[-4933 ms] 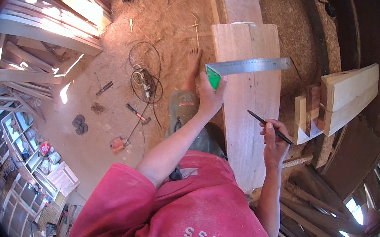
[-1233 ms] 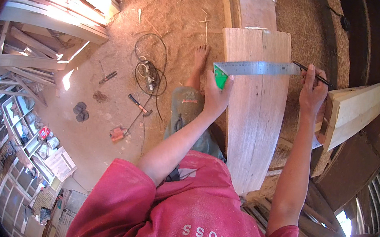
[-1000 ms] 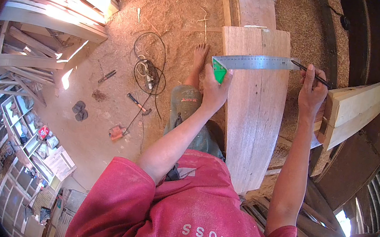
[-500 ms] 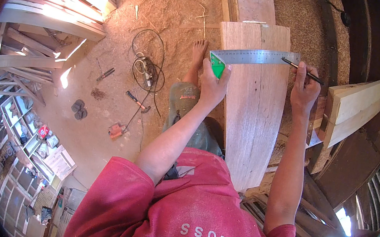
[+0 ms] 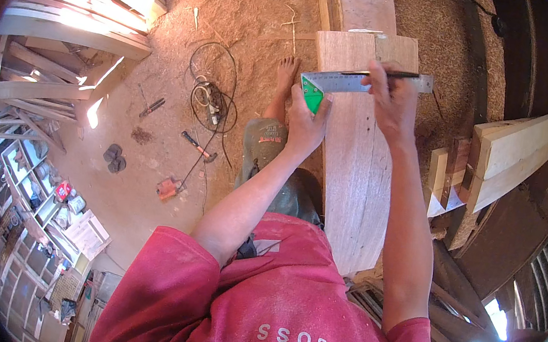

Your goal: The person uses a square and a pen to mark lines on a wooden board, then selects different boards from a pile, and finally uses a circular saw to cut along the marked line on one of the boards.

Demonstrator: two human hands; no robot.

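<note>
- Here's the left hand (image 5: 308, 117), fingers closed on the green triangular handle of a silver steel-bladed square (image 5: 345, 83), held at the left edge of a long pale wooden board (image 5: 358, 174).
- The blade spans the board near its far end, tip jutting past the right edge.
- And the right hand (image 5: 392, 110) is over the blade, fingers gripping a slim black pen (image 5: 400, 74) that lies nearly along the blade's far edge, its point towards the left.
- This looks like marking a line across the board: to do it well, I'd press the handle snugly to the left edge so the blade can't swing.
- Keep the pen's point tight to the steel, one steady lean throughout, in a single light stroke.
- Now the blind spots: the right hand covers part of the blade, and the forearm masks some of the board's right edge.
- Can't tell whether the pen's point meets the wood, nor is any line readable.
- What props the board's near end is out of sight.
</note>
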